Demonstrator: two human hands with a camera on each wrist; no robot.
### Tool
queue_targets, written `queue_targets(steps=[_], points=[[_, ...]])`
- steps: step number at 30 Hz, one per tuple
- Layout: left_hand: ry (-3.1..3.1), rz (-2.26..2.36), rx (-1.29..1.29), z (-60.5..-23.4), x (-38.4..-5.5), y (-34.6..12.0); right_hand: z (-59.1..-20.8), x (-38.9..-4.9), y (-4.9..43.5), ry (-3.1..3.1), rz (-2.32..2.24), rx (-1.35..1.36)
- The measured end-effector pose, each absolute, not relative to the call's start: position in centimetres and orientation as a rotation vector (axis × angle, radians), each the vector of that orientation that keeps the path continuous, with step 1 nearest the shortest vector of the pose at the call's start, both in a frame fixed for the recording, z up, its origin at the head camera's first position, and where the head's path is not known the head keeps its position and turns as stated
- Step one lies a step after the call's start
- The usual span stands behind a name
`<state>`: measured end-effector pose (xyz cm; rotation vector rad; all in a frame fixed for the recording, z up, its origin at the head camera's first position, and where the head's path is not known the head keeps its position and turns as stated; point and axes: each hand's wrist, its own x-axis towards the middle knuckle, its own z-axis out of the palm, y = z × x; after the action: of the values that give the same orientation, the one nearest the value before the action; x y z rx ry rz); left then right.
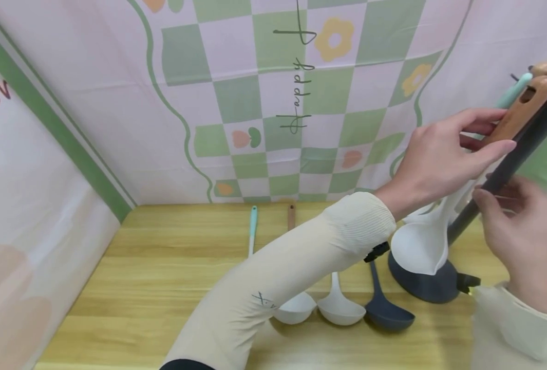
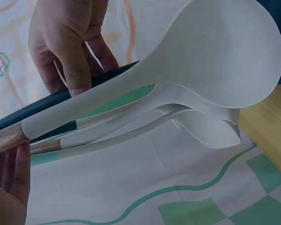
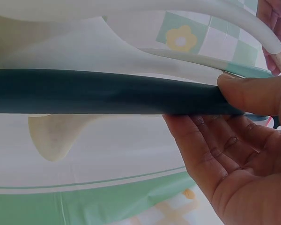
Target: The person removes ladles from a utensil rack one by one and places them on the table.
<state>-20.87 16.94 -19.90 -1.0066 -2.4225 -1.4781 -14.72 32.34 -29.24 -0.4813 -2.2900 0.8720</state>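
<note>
A dark utensil stand, with its round base (image 1: 423, 282) on the table, holds several hanging utensils. My left hand (image 1: 439, 154) grips the wooden handle (image 1: 523, 110) of a white ladle (image 2: 225, 51) near the top of the stand. The bowl of this ladle hangs low, close over the base. Lower down, my right hand (image 1: 527, 231) grips the dark pole (image 3: 107, 91) between thumb and fingers. More white utensils (image 2: 206, 129) hang behind the held ladle, one with a mint handle (image 1: 515, 90); their heads partly overlap.
On the wooden table (image 1: 130, 277) lie two white ladles (image 1: 296, 308) and a dark ladle (image 1: 389, 312) in a row. A mint handle (image 1: 253, 226) and a wooden handle (image 1: 291, 216) show past my left sleeve. A checked cloth (image 1: 282, 103) hangs behind the table.
</note>
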Motion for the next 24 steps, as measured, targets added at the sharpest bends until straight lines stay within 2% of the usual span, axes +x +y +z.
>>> queue_targets(steps=[24], points=[[-2.407, -1.514, -1.022, -19.05, -20.96, 16.07, -29.14, -14.63, 32.32, -2.323, 0.876, -0.534]])
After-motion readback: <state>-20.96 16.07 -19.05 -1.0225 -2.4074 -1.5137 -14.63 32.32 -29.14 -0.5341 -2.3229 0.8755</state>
